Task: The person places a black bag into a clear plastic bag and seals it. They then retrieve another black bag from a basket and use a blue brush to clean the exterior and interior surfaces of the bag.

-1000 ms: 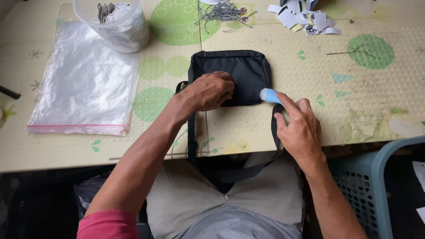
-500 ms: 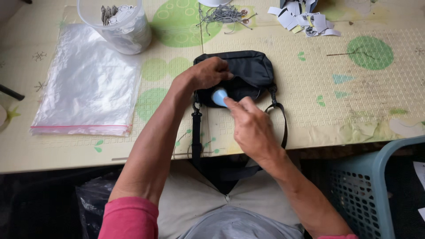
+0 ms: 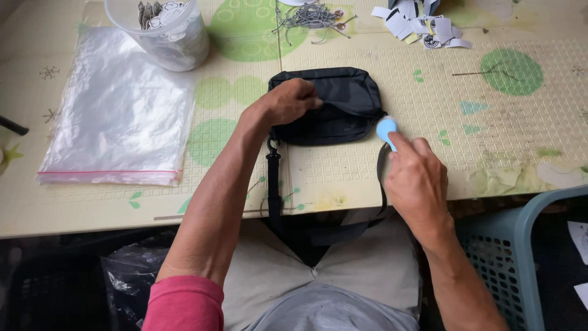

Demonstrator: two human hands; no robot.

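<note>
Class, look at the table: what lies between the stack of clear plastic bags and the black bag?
In the head view, only bare patterned table separates the plastic bags from the black bag; the left hand rests on that bag.
</note>
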